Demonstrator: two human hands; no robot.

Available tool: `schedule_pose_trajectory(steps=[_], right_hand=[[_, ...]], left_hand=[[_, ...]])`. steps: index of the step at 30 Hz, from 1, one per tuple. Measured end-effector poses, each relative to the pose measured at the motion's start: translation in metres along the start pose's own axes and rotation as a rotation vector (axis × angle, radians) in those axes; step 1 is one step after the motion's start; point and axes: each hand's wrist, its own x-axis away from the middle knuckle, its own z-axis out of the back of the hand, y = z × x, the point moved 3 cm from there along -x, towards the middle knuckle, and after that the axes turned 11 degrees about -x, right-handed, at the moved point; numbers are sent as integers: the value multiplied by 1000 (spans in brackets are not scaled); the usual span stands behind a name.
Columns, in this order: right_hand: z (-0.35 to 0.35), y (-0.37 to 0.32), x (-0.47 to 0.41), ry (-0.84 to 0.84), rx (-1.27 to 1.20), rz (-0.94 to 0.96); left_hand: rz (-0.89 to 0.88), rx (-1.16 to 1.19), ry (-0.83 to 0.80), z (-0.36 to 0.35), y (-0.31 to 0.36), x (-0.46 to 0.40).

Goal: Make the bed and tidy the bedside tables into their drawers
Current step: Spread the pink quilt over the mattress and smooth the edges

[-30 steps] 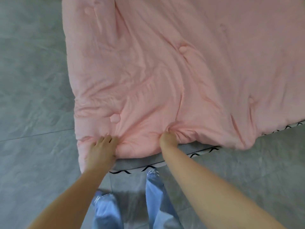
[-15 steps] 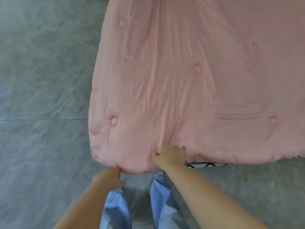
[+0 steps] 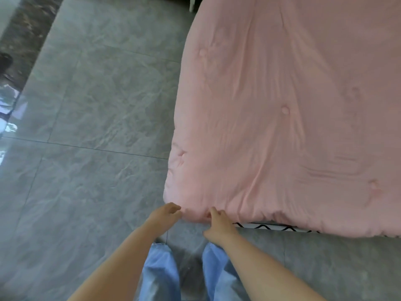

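Note:
A pink tufted quilt [image 3: 293, 127] lies spread over the bed and hangs over its near edge and left corner. My left hand [image 3: 166, 216] hovers at the quilt's near-left corner, fingers loosely curled, holding nothing. My right hand [image 3: 219, 224] is just to the right; its fingertips touch the quilt's lower edge and its thumb is spread away. A white sheet with a black zigzag pattern [image 3: 271, 227] peeks out under the quilt's edge. No bedside table is in view.
Grey marbled floor tiles [image 3: 91, 127] stretch to the left of the bed and in front of it. A white furniture leg [image 3: 192, 5] stands at the top by the bed's far side. My legs in blue jeans [image 3: 160, 272] stand close to the bed corner.
The view has swung left, so the bed corner now sits right of centre. My left hand has let go of the quilt corner, and my right hand has slid down to the quilt's edge.

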Motion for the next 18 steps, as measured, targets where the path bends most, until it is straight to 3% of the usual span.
schedule_pose_trajectory(steps=[6,11,18], right_hand=[[35,-85,34,138,-80,37],[77,-161,76,127,0,139],[147,-230,110,219,-7,251]], left_hand=[[-65,92,94,53,15,57],[-209,41,87,137,32,112],[-280,-47,360,265,56,157]])
